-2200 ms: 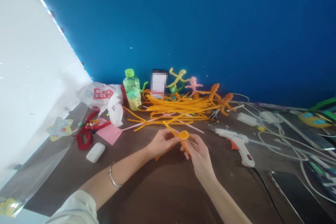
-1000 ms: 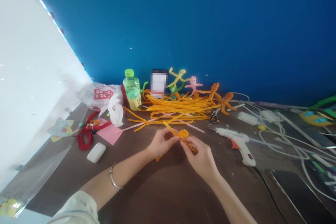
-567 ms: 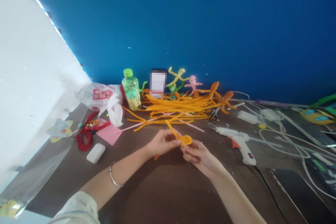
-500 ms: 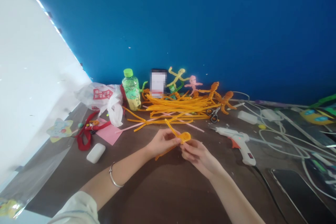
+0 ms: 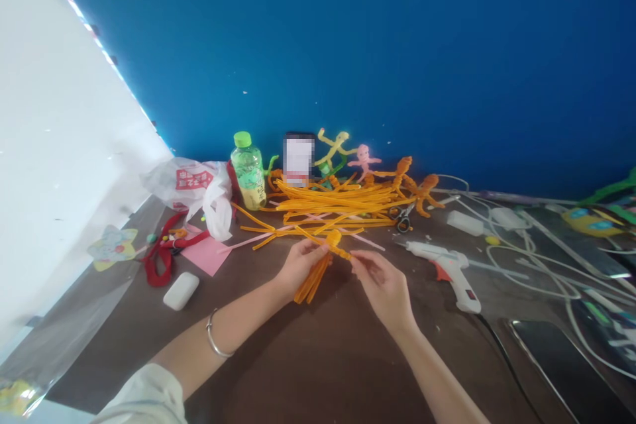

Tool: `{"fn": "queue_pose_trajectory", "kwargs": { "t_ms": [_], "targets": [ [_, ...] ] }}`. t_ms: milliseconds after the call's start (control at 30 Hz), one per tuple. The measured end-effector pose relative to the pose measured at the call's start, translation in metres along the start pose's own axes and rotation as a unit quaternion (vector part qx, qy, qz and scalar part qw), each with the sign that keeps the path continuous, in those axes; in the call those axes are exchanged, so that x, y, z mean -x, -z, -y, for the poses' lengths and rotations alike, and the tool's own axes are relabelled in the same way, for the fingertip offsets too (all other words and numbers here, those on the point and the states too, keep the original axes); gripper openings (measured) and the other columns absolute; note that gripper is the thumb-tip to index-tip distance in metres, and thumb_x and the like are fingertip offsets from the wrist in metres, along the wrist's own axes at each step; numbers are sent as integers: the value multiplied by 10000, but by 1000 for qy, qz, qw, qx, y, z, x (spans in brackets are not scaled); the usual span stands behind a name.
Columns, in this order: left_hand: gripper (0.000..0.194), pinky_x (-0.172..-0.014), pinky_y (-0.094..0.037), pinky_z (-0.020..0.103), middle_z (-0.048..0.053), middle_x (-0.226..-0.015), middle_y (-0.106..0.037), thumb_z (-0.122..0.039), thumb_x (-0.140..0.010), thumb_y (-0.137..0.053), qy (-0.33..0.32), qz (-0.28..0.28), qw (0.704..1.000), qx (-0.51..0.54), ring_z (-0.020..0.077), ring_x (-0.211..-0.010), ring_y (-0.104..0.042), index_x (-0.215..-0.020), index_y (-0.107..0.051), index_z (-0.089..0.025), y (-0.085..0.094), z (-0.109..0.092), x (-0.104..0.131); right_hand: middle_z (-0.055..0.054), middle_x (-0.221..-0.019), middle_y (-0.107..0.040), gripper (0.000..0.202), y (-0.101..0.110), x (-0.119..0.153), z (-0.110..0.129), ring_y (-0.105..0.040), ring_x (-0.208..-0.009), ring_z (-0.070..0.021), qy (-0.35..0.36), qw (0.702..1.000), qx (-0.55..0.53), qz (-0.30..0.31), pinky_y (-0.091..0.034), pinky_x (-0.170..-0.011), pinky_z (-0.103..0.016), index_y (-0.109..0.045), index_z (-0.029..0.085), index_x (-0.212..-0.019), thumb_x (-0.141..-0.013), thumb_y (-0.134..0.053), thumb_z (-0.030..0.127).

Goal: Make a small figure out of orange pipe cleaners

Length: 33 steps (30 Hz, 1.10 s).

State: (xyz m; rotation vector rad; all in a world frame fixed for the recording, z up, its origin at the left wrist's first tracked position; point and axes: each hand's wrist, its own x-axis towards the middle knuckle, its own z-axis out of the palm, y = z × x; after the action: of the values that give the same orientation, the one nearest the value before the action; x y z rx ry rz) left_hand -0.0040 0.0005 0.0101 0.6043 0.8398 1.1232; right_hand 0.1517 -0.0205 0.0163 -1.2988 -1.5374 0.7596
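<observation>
Just below the middle of the frame, the left hand (image 5: 298, 264) and the right hand (image 5: 385, 285) share a bundle of orange pipe cleaners (image 5: 314, 273). The bundle is fuzzy and bright orange: several strands lie side by side and hang down to the lower left, their loose ends just above the brown tabletop (image 5: 318, 358). At its top the strands are wound into a tight knot, and from the knot one short strand runs right.

The left hand's fingers (image 5: 318, 250) are pressed together around the bundle just under the knot, so the knot sits at their tips and the loose ends fan out below the palm. The right hand's fingers (image 5: 362, 260) pinch the far end of the short strand, a little to the right of the knot; the rest of that hand is curled loosely.

Behind the hands, toward the blue wall, lies a pile of loose orange pipe cleaners (image 5: 342, 207). A white glue gun (image 5: 450, 266) lies to the right, and a green-capped bottle (image 5: 248, 172) stands at the left of the pile.
</observation>
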Motion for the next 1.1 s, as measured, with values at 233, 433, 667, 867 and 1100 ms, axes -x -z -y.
{"fn": "queue_pose_trajectory", "kwargs": {
  "t_ms": [233,433,667,867,1100],
  "targets": [
    [296,-623,-442,243,21,-596,-616,-345,-561,-745,32,25,999,9,101,-547,-566,-704,-633,-110,5,2,-4,-45,-760,-647,176,4,-10,-17,-594,-723,-182,-61,996,-57,20,-481,-699,-312,-643,175,-727,-671,-663,341],
    [317,-647,-446,259,30,-623,-639,-324,-562,-750,-15,-11,1000,24,118,-579,-588,-763,-630,-111,-3,2,0,-24,-730,-624,240,2,-8,-6,-584,-659,-141,-194,946,-259,15,-489,-655,-298,-637,178,-826,-686,-662,371],
    [301,-665,-459,265,28,-622,-642,-282,-534,-771,-9,-15,999,38,113,-572,-591,-733,-631,-106,-5,3,2,-6,-656,-604,218,-2,-8,-6,-587,-600,-131,-189,948,-253,-28,-500,-608,-273,-611,166,-754,-613,-734,278],
    [198,-731,-448,241,33,-663,-644,-213,-588,-741,20,5,995,95,103,-626,-595,-722,-645,-104,-2,2,1,-58,-886,-619,215,-4,-5,-5,-611,-694,-162,-48,989,-116,-75,-507,-697,-333,-592,179,-880,-716,-638,311],
    [192,-769,-460,268,44,-734,-643,-178,-582,-741,-15,-7,993,114,129,-727,-608,-726,-638,-103,9,-11,-9,-82,-989,-560,289,2,-6,-5,-589,-758,-166,-2,982,-69,-174,-485,-695,-337,-511,180,-1038,-801,-521,346]
  ]
}}
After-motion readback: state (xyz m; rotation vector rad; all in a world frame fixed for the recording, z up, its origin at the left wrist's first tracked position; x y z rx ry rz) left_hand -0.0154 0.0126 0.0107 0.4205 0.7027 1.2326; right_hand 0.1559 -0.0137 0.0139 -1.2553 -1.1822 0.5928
